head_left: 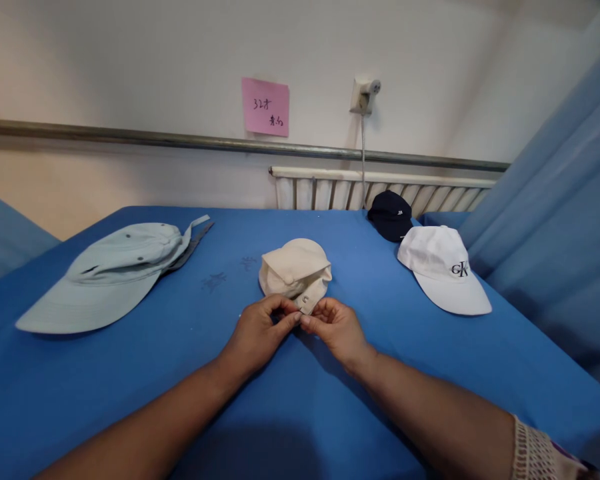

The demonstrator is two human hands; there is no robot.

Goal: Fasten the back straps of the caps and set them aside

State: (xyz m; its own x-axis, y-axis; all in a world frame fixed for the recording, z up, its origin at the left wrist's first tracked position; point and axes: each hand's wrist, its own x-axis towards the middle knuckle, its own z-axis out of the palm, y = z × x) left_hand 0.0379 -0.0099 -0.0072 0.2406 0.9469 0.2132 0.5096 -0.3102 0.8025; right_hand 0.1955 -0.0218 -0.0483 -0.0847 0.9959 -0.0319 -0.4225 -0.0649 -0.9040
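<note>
Bare forearms (180, 407) stretch in at the near edge, a knitted openwork sleeve (535, 457) on the right one, and it all comes together at the beige cap (300, 257)! It sits mid-table, strap (313, 290) toward the person. Left hand (260, 333) pinches from one side, right hand (343, 330) from the other, thumb and fingers of each clamped at the strap's end, thumb tips practically meeting. Right above them, a small dark curved mark (305, 299) on the strap. Outward now across the blue table (280, 380): left, a pale grey-green cap (125, 250), brim angled to the near left. Out right, a white cap (430, 250) with black lettering (459, 269), and just behind it a navy cap (390, 210). Beyond, a radiator (330, 174), a metal rail (180, 140), a handwritten pink note (265, 110); a blue curtain (555, 187) hangs far right.
</note>
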